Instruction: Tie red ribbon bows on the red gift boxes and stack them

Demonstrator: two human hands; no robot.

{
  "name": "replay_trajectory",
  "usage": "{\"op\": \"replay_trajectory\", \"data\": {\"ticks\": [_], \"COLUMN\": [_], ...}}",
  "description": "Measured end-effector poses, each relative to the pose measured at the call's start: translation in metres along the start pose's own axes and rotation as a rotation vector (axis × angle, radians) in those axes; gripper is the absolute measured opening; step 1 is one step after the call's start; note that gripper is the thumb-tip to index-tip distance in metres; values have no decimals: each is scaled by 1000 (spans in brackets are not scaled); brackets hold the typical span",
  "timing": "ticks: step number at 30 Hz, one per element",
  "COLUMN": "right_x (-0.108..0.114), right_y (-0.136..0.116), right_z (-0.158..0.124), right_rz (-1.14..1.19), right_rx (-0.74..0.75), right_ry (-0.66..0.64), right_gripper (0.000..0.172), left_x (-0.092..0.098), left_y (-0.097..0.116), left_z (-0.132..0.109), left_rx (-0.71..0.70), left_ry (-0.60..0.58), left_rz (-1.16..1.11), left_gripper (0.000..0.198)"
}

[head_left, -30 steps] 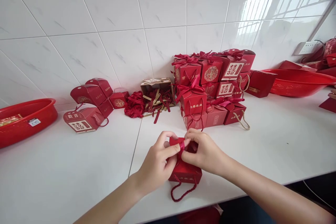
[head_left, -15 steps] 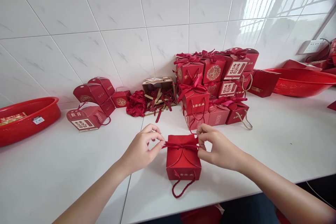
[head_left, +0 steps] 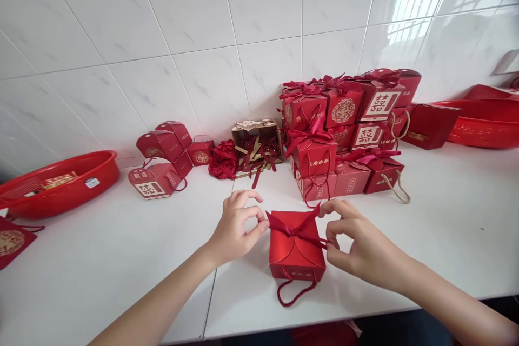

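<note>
A red gift box (head_left: 284,253) with curved top flaps stands on the white table in front of me. Across its top runs a dark red ribbon (head_left: 295,231), knotted in the middle with its loops and ends spread out. At the box's left side, my left hand (head_left: 238,227) pinches the ribbon between thumb and forefinger. On the other side my right hand (head_left: 359,240) pinches a thin ribbon end, its other fingers curled loosely. A twisted rope handle (head_left: 295,301) hangs from the box's front onto the table.
Behind the box rises a stack of ribboned gift boxes (head_left: 310,157). Left of it are an open carton (head_left: 265,135) of ribbon strips, a ribbon heap (head_left: 223,159) and several more boxes (head_left: 162,146). Red plastic basins stand at the left (head_left: 101,170) and right (head_left: 482,130).
The ribbon, earlier pulled nearly straight, now has a raised loop or end on the right. My right hand has shifted outward and lower with its end. The view has turned slightly left.
</note>
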State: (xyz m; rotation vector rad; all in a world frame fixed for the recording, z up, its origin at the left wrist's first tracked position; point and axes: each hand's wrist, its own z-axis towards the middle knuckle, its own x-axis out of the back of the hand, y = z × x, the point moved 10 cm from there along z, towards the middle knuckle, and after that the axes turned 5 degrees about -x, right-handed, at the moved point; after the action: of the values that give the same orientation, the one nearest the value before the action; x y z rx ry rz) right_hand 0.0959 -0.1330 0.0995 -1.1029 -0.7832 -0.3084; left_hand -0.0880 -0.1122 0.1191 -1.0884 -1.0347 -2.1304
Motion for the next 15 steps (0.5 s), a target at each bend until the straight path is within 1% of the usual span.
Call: {"op": "replay_trajectory", "data": {"ticks": [2, 3, 4, 5, 6, 7, 8, 9, 11, 12, 13, 15], "right_x": [-7, -10, -14, -19, -25, -31, -38, -43, -44, -40, -34, -13], "right_y": [2, 4, 6, 9, 11, 13, 13, 12, 8, 6, 5, 9], "right_z": [-4, -6, -7, -8, -8, -8, -8, -8, -8, -9, -10, -14], "right_rz": [74, 122, 164, 194, 207, 210, 212, 221, 259, 277, 284, 265], "right_rx": [42, 66, 91, 113, 128, 140, 152, 169, 218, 248, 276, 294], "right_ry": [-16, -22, -29, -42, -62, -91, -120, -137, -114, -75, -25, 133], "right_gripper": [16, 8, 9, 33, 63, 89, 104, 108, 99, 95, 93, 89], "left_x": [-2, -6, -12, -19, -25, -30, -34, -38, -43, -46, -50, -58], "left_y": [-5, -9, -12, -15, -18, -21, -23, -26, -33, -37, -41, -46], "left_z": [-4, -6, -8, -10, -11, -12, -14, -15, -19, -23, -26, -33], "left_rx": [35, 56, 76, 93, 110, 126, 142, 161, 229, 276, 321, 388], "left_ry": [34, 32, 18, -4, -24, -35, -35, -21, 35, 68, 99, 136], "left_rz": [-107, -193, -287, -373, -443, -494, -535, -577, -704, -790, -880, -1018], "left_gripper": [17, 17, 17, 18, 19, 21, 23, 24, 19, 20, 28, 44]}}
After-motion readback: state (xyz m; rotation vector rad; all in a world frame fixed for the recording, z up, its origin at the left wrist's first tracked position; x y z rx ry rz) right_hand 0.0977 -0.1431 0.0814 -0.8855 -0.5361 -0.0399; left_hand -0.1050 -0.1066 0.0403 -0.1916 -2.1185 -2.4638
